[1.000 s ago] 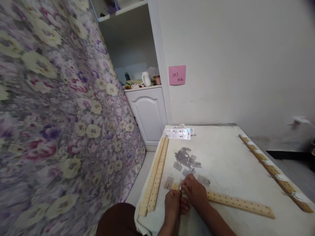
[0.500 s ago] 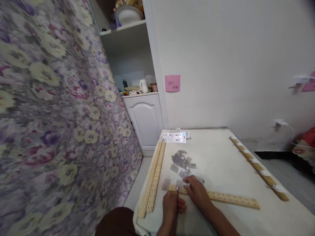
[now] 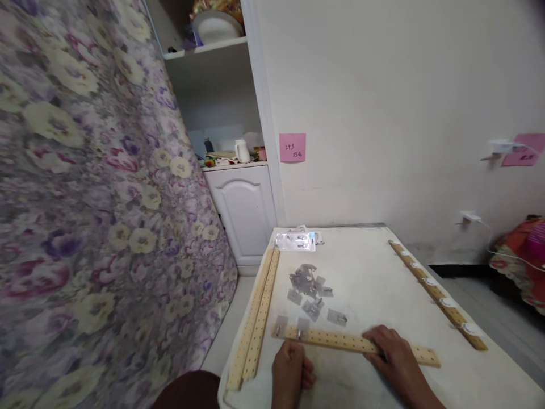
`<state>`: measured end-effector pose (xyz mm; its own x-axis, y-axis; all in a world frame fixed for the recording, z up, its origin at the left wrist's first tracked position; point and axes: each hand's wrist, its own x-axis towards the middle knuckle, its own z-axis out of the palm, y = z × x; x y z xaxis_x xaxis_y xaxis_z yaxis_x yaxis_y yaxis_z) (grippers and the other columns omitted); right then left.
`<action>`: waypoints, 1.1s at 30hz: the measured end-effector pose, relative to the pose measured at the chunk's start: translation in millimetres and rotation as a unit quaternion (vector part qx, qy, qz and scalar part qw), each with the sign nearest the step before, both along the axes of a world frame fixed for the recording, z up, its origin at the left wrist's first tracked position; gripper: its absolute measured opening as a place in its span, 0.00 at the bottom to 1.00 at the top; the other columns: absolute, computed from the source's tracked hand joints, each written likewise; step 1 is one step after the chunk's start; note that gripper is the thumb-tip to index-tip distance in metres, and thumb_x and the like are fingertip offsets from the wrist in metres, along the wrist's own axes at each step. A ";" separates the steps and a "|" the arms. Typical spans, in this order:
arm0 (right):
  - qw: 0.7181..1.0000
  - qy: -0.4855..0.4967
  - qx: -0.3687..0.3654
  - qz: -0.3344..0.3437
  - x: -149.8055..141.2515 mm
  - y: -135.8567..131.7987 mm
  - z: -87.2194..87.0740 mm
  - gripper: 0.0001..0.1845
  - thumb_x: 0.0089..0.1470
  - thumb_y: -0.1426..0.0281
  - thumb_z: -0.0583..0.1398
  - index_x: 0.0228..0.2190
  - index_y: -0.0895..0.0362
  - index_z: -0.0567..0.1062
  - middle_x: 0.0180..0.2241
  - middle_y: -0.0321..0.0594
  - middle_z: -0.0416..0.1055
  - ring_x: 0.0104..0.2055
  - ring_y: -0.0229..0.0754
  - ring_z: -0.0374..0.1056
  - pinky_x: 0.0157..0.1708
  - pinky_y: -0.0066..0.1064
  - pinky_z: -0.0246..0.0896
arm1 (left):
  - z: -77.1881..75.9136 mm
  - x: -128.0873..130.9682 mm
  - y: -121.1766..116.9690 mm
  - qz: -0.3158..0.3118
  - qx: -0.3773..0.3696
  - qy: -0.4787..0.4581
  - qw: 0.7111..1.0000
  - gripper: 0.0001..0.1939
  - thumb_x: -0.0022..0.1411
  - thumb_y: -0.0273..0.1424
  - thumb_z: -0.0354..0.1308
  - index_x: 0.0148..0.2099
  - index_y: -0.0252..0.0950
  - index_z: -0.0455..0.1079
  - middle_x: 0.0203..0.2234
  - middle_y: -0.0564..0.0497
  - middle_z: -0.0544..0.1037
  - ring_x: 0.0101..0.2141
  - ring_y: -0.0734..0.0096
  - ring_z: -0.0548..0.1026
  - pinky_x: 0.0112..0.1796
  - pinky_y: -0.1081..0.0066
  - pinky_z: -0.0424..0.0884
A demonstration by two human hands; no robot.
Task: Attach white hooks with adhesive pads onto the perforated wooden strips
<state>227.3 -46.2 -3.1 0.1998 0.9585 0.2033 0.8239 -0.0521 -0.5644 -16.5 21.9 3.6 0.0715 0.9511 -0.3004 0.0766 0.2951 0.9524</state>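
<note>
A perforated wooden strip [image 3: 340, 339] lies crosswise on the table. My right hand [image 3: 392, 349] grips it right of its middle, fingers over the far edge and thumb at the near side. Two clear adhesive hooks [image 3: 301, 329] sit at the strip's left end. Just below them, my left hand [image 3: 292, 369] is closed with its fingers curled; whatever it holds, if anything, is hidden. Beyond the strip lies a loose pile of clear adhesive hooks [image 3: 305, 279], with a separate hook [image 3: 338, 317] nearer my right hand.
Two more perforated strips [image 3: 260, 312] lie along the table's left edge. Another strip with several white-backed hooks [image 3: 438, 295] runs along the right edge. A clear blister pack [image 3: 293, 241] lies at the back left. A floral curtain [image 3: 106, 227] hangs left of the table.
My right hand has moved right from the hooks at the strip's left end and now grips the strip. The left hand has drawn slightly back from the second hook. The view has shifted.
</note>
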 end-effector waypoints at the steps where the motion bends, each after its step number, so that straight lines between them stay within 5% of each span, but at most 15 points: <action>1: 1.000 -0.001 -0.007 0.005 -1.5 -0.3 2.1 0.12 0.47 0.66 0.59 0.36 0.47 0.75 0.39 0.38 0.74 0.42 0.47 0.65 0.41 0.35 0.56 | 0.2 0.5 -0.1 -0.001 -0.001 0.001 1.000 0.11 0.53 0.40 0.51 0.26 0.39 0.58 0.13 0.57 0.71 0.11 0.77 0.67 0.13 0.79 0.56; 12: 0.999 0.030 -0.030 -0.019 -12.5 -6.0 1.9 0.11 0.50 0.63 0.57 0.37 0.49 0.74 0.40 0.38 0.72 0.42 0.48 0.64 0.41 0.36 0.56 | -5.8 2.4 0.4 -0.012 -0.001 0.011 1.000 0.06 0.54 0.34 0.48 0.27 0.40 0.56 0.12 0.59 0.71 0.11 0.79 0.66 0.12 0.80 0.55; 33: 0.996 0.063 -0.051 -0.024 -34.5 1.8 4.9 0.11 0.47 0.66 0.59 0.35 0.50 0.75 0.38 0.40 0.72 0.42 0.48 0.65 0.43 0.37 0.58 | -8.6 1.2 1.3 -0.040 -0.005 0.002 0.999 0.09 0.55 0.39 0.49 0.28 0.40 0.56 0.12 0.60 0.69 0.10 0.80 0.63 0.13 0.81 0.53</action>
